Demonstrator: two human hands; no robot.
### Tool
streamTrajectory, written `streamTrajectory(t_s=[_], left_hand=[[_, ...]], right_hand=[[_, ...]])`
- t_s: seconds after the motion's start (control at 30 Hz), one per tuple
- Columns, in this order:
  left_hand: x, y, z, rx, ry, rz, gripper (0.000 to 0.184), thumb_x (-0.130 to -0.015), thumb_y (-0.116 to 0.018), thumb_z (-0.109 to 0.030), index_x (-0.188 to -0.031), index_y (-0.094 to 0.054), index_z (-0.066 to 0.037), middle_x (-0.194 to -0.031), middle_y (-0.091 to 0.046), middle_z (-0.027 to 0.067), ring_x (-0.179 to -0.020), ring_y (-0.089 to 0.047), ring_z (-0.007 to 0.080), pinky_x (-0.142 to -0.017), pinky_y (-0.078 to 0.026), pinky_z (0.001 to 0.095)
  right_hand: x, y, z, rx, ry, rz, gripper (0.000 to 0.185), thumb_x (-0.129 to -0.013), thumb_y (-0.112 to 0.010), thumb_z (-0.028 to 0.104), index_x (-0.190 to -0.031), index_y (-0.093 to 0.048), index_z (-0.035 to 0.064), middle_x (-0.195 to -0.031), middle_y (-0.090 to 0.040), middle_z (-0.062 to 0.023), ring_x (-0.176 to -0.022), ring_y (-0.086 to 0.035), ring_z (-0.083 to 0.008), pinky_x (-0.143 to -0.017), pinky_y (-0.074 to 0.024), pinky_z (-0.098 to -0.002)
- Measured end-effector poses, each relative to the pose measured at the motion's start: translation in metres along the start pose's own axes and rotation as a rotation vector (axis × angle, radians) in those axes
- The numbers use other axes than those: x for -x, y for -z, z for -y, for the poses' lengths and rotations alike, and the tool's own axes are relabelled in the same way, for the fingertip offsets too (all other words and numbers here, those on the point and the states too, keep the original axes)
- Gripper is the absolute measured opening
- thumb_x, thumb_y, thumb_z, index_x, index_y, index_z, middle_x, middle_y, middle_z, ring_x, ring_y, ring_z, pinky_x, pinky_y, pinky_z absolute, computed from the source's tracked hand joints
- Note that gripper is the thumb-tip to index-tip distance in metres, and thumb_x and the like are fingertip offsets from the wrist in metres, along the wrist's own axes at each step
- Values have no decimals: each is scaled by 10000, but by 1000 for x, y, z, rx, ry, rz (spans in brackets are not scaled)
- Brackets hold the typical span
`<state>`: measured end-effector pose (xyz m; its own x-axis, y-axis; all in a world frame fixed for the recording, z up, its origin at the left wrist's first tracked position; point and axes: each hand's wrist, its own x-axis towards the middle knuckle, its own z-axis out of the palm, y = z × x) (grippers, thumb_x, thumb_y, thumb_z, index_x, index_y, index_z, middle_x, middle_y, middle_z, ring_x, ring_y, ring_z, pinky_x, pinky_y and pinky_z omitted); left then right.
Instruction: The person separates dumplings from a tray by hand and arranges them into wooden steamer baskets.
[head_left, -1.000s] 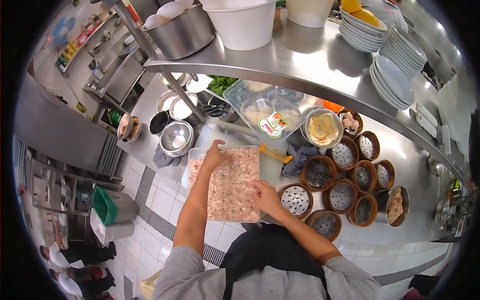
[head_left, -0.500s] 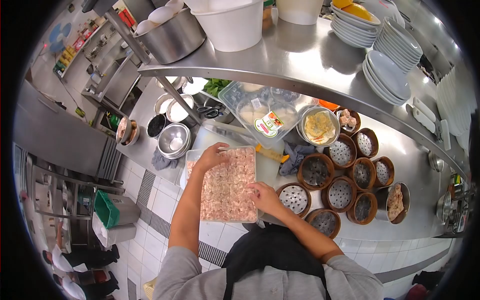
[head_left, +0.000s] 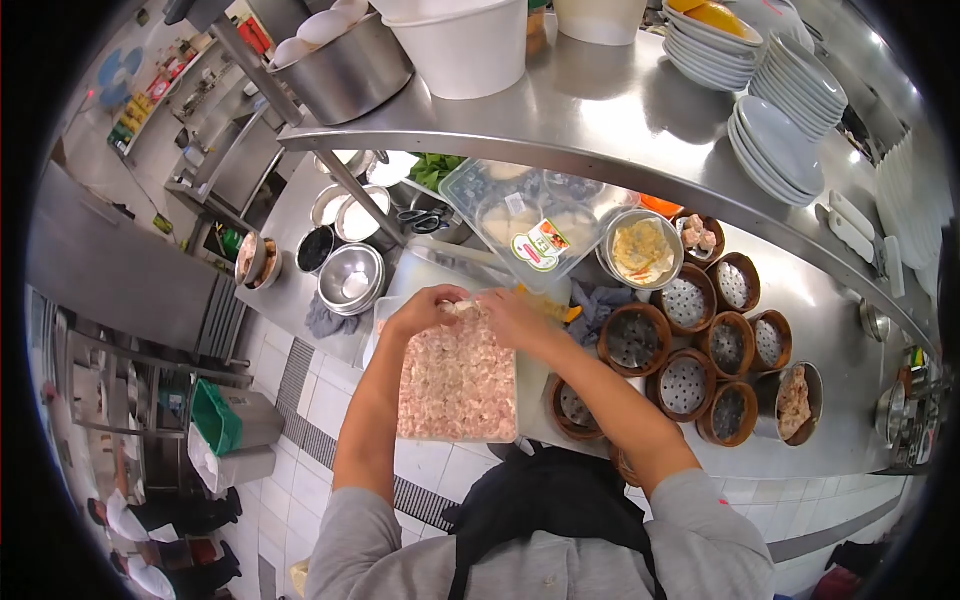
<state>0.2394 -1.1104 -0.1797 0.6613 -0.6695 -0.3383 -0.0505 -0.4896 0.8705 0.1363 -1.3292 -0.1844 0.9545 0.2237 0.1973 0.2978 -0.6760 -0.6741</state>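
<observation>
A clear rectangular tray (head_left: 458,438) filled with rows of pale pink minced-meat pieces (head_left: 458,385) lies in front of me, at the near edge of the counter. Both my hands are over its far end. My left hand (head_left: 428,309) has its fingers curled around a small pale piece (head_left: 462,309) at the upper rows. Close beside it, my right hand (head_left: 512,318) reaches in with bent fingers near the same piece; its fingertips are partly hidden, and whether they hold anything cannot be made out.
Round steamers with perforated liners (head_left: 683,387) stand on the right. Beyond the tray are a lidded plastic box (head_left: 520,225), a yellow-handled knife (head_left: 545,303), a grey cloth (head_left: 597,308) and metal bowls (head_left: 350,278). A steel shelf (head_left: 600,120) overhangs the counter.
My right hand has moved from the tray's right edge up and left to its far end, beside my left hand. My left hand has shifted slightly and curled over a piece.
</observation>
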Motion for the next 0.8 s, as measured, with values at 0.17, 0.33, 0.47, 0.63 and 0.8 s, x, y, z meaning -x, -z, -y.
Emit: streamTrajectory(t_s=[0.17,0.33,0.47,0.63,0.8], left_hand=[[4,1,-7,-60,58,27,578,-701,-751,45,-1252,-599,-42,-1172,-627,63,-1058,-567,148,-966,-443,320],[9,-3,-4,52,-5,-54,629,-680,-777,23,-1275,-590,-58,-1187,-613,76,-1055,-561,157,-937,-460,323],[17,-3,-13,70,23,-40,637,-673,-781,23,-1274,-594,-73,-1147,-601,70,-1039,-558,158,-900,-472,316],[19,-17,-10,-319,-39,-198,605,-641,-807,-135,-1216,-626,-97,-1075,-673,137,-939,-655,262,-846,-510,354],[27,-20,-28,-506,-31,-167,518,-691,-766,-249,-1180,-639,-133,-1055,-681,177,-984,-643,337,-865,-504,403]], right_hand=[[-49,25,18,162,28,462,614,-718,-670,95,-1310,-516,141,-1227,-593,-143,-1165,-544,-316,-938,-460,-418],[-65,28,31,475,-54,720,589,-701,-713,157,-1267,-553,138,-1160,-631,-117,-1117,-579,-303,-920,-457,-436],[-63,12,21,630,24,727,517,-703,-722,187,-1192,-586,89,-1133,-635,-104,-1101,-578,-301,-928,-440,-448],[-58,12,4,689,177,629,421,-721,-706,225,-1107,-626,76,-1094,-634,-119,-1135,-535,-299,-974,-399,-448],[-52,21,-5,630,178,666,494,-692,-737,260,-1158,-617,147,-1116,-633,-119,-1175,-508,-316,-1021,-363,-472]])
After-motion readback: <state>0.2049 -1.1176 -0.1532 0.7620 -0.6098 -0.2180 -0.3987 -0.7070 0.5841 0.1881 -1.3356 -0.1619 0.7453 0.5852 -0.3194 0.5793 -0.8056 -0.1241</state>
